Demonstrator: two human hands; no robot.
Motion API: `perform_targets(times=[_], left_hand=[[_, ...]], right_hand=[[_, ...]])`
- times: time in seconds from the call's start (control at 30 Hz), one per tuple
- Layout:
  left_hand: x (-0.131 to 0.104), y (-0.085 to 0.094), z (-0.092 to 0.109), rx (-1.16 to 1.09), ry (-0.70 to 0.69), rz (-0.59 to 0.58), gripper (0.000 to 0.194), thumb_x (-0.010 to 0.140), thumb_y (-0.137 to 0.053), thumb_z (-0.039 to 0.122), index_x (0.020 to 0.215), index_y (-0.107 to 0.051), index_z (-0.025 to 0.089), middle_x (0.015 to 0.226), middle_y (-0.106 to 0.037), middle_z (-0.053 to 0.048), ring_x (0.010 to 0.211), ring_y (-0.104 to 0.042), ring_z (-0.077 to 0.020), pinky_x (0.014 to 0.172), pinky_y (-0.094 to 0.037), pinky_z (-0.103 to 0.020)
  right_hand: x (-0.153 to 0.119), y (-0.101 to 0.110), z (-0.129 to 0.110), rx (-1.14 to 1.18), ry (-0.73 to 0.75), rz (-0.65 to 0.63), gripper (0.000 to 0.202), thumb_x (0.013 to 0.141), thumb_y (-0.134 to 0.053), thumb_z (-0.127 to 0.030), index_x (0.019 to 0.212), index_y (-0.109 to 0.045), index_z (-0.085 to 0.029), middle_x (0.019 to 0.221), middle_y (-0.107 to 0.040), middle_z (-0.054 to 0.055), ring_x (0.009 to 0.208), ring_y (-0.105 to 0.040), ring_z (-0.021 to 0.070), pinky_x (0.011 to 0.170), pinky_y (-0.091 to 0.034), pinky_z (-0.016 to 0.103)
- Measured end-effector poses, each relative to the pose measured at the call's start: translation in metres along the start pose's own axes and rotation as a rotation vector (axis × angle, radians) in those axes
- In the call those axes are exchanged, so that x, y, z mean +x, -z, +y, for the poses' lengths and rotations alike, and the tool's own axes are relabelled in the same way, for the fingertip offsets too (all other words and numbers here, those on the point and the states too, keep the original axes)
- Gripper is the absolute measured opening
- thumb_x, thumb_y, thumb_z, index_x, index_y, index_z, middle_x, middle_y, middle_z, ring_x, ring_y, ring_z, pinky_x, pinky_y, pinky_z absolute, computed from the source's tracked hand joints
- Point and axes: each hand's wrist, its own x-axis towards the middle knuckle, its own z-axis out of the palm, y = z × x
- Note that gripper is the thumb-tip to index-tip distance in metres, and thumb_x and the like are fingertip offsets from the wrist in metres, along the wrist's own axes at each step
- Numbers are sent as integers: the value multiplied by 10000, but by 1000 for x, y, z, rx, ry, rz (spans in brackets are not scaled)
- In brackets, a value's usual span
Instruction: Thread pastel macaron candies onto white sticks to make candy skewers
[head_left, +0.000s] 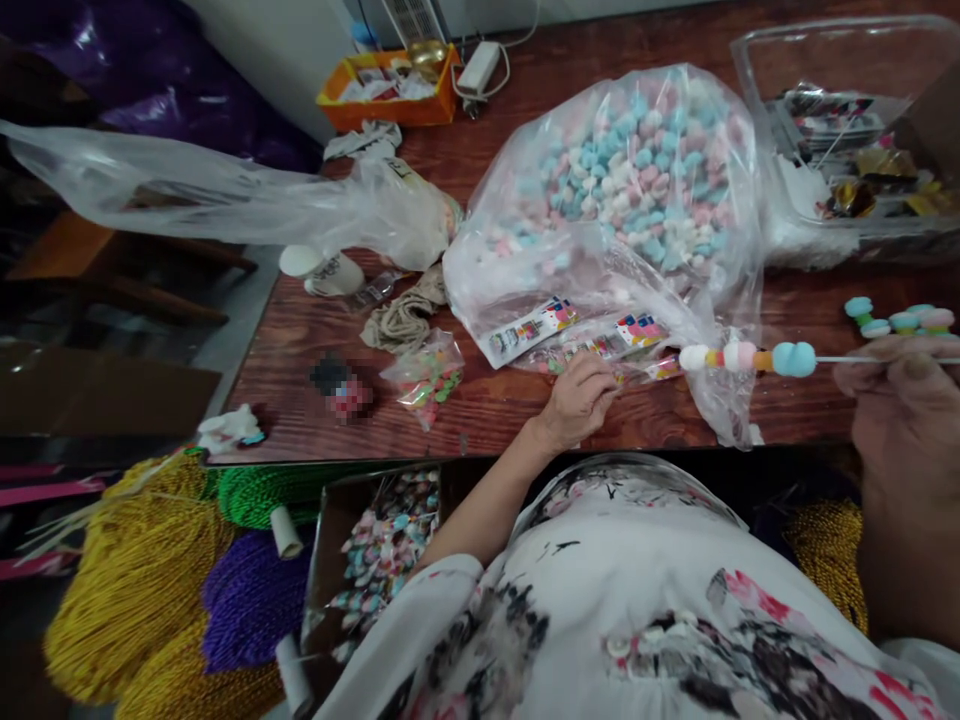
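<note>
At the right edge, my right hand (904,400) is closed on a thin stick threaded with white, pink and blue candies (793,359) and small orange pieces between them. My left hand (579,400) is at the table's front edge, its fingers bent over the near end of printed plastic wrappers (637,335); what its fingertips hold, if anything, is hidden. Behind the wrappers lies a large clear bag (630,170) full of pastel candies. To the left of my left hand sits a small bag of colourful candies (429,380). More pastel candies (904,320) lie beyond my right hand.
A clear plastic bin (885,235) stands at the back right, an orange tray (390,112) at the back. A white cup (334,273) lies near a crumpled cloth (405,315) on the left. Below the table edge are a box of wrapped candies (390,540) and yellow cord bundles (142,570).
</note>
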Motion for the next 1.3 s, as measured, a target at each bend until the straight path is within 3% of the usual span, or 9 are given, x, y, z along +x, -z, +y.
perform_targets(times=[0.1,0.33,0.43,0.6,0.8,0.9,1.0,1.17,1.3], left_hand=[[-2,1,1,-24,27,-25,104,933,-555,222,840,-595,198,839,-658,-60,872,-600,-182,829,-493,-374],[-9,3,5,-153,200,31,194,912,-628,319,779,-563,194,775,-632,-36,799,-607,-167,775,-496,-344],[-12,-1,9,-157,213,-27,168,917,-618,310,806,-577,191,764,-619,-32,772,-587,-162,748,-484,-328],[-13,-11,13,-78,162,-141,149,947,-559,263,1009,-667,182,783,-616,-40,778,-567,-165,754,-461,-328],[-13,-15,13,5,85,-195,138,926,-541,211,823,-632,193,750,-582,-41,770,-526,-173,732,-443,-339],[-14,-17,14,22,41,-186,135,909,-529,189,783,-578,196,771,-578,-50,790,-519,-183,735,-439,-349],[-15,-18,15,-16,38,-168,118,891,-530,163,779,-540,198,786,-586,-49,808,-530,-185,743,-438,-352],[-19,-18,15,-73,79,-129,98,873,-563,157,788,-536,197,760,-584,-23,775,-537,-165,740,-440,-335],[-22,-18,14,-133,122,-88,107,872,-596,177,778,-547,189,754,-588,-13,752,-547,-149,750,-443,-329]], right_hand=[[-1,1,1,23,47,-70,82,634,-741,-126,581,-714,-183,628,-677,45,534,-578,164,485,-415,328],[1,20,9,68,-181,-186,26,665,-756,-162,658,-733,-152,606,-646,40,495,-568,162,428,-381,298],[-4,22,12,91,-234,-144,72,661,-786,-190,661,-728,-147,613,-648,41,509,-580,157,438,-394,288],[-19,19,13,115,-313,-130,156,643,-820,-274,675,-727,-152,606,-642,32,503,-573,151,449,-401,281],[-28,20,12,112,-159,-94,69,663,-786,-206,696,-746,-161,653,-671,42,527,-587,157,498,-449,309],[-28,21,11,115,-76,-149,59,664,-755,-198,716,-760,-172,617,-660,37,553,-598,176,529,-472,334],[-25,22,10,94,-92,-149,47,662,-751,-216,697,-755,-185,594,-646,29,555,-591,175,521,-462,328],[-17,24,6,102,-129,-10,75,625,-765,-216,601,-697,-196,589,-612,-7,512,-552,145,460,-421,295],[-16,26,3,161,-77,-51,87,647,-752,-220,597,-686,-194,554,-591,-14,467,-522,146,416,-390,294]])
